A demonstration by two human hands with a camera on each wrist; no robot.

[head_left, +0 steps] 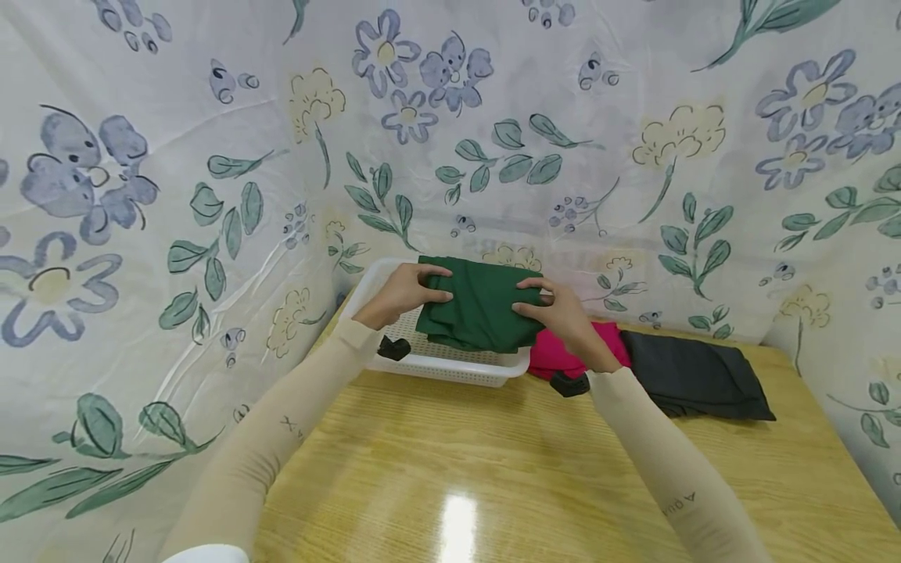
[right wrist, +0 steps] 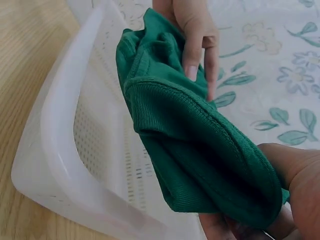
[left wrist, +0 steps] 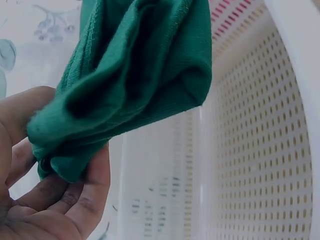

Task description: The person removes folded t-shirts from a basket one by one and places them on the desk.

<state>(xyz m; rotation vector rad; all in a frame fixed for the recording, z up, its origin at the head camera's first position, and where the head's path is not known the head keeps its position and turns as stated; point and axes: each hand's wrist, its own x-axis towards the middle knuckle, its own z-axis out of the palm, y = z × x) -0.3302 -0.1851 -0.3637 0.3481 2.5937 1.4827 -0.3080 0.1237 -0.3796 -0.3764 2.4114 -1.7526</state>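
Note:
A folded green garment is held up by its two ends over a white perforated plastic basket. My left hand grips its left end, thumb on one side and fingers curled behind in the left wrist view. At the right end, my right hand pinches the layers between thumb and fingers. Stitched hems and open folds of the green cloth show in the right wrist view. Below the cloth, the perforated wall of the basket is visible in the left wrist view.
Right of the basket lies a folded pink-red cloth, partly behind my right wrist. Beside it is a folded dark grey cloth. All stand on a wooden table, against a floral-patterned sheet at the back and sides.

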